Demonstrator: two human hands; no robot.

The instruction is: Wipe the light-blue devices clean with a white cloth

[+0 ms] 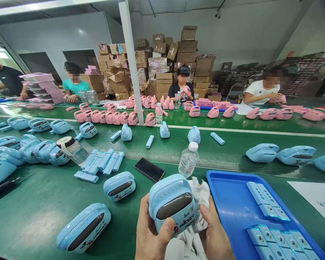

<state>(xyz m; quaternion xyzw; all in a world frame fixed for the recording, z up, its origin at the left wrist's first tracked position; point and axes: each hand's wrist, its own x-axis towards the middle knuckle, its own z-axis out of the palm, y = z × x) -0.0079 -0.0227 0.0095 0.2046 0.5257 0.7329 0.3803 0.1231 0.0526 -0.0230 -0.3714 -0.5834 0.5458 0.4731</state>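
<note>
Holding the light-blue speaker up over the near edge of the tabletop, just left of the blue tray: left hand is wrapped round its lower left side with the thumb pressed on the front, right hand is closed round the right end with a white cloth bunched between fingers and shell. Looks like a hard, glossy plastic shell, probably light and a bit slippery, and the dark front panel likely scuffs or smudges easily, so I'd grip the rounded ends or the top handle, not the front. Room-wise, a water bottle and a phone sit just behind the speaker, two more speakers lie to its left, and the tray's rim is right beside it. Open green tabletop is mostly to the left.
</note>
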